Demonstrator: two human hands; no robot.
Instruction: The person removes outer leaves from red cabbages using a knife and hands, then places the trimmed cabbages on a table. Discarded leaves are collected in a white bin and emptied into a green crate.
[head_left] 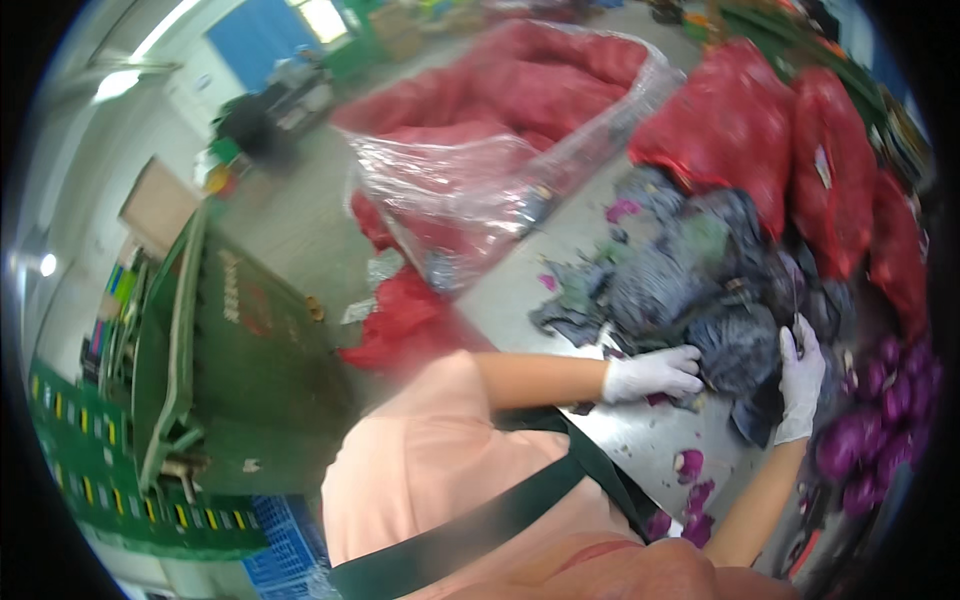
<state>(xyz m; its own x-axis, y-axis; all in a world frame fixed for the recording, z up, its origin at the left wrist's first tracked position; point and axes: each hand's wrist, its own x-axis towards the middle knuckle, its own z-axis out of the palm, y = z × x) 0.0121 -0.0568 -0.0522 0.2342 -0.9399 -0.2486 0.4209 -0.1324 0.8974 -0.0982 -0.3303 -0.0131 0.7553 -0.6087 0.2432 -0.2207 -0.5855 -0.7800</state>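
Both my hands wear white gloves over a metal table (pixel 610 430). A red cabbage (pixel 735 345) with dull grey-purple outer leaves lies between them. My left hand (pixel 655 375) is at its left side, fingers bent and gripping it. On its right side is my right hand (pixel 802 375), fingers closed around a thin blade-like tool (pixel 797 295) that points away from me; its handle is hidden. A heap of cabbages and loose dark leaves (pixel 655 285) lies just beyond. Small purple trimmings (pixel 690 465) are scattered nearer to me.
Full red mesh sacks (pixel 715 125) stand at the far right. More sacks fill a plastic-wrapped bin (pixel 440 170) beyond the table. Glossy purple peeled cabbages (pixel 850 445) are piled at the right. A green wheeled bin (pixel 255 370) and blue crate (pixel 290 545) stand at left.
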